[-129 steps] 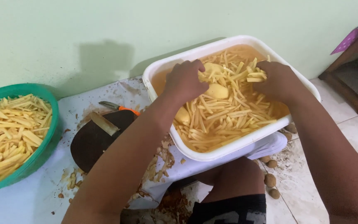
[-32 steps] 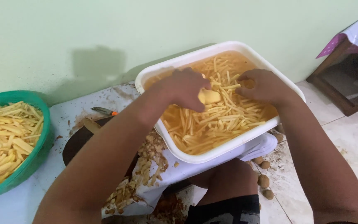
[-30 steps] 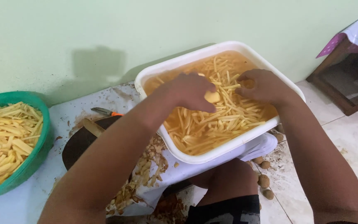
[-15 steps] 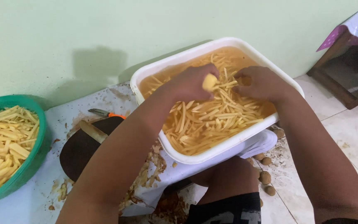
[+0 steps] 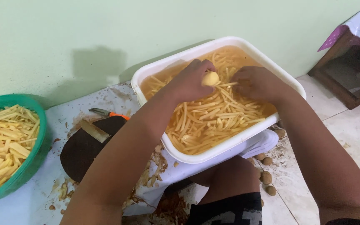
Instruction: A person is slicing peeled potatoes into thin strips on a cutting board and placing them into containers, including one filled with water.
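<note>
Fingers (image 5: pixel 203 66) of left hand (image 5: pixel 188 83) curled round peeled potato (image 5: pixel 210 78), over tub (image 5: pixel 180 62)

The pale tiled floor (image 5: pixel 355 133) carries everything here, partly covered by a stained white plastic sheet (image 5: pixel 63 196) spread against the green wall. On the sheet, at the left, sits a round green plastic basin (image 5: pixel 32 166) heaped with cut yellow potato sticks. Beside it lies a dark, rounded cutting board (image 5: pixel 80 152), with a small orange-handled knife (image 5: pixel 105 113) just behind it. Brown potato peelings (image 5: pixel 151 175) are scattered over the sheet near the board. A few small unpeeled potatoes (image 5: pixel 266 177) lie on the bare tiles. A dark wooden stand (image 5: pixel 346 79) sits at the right.
</note>
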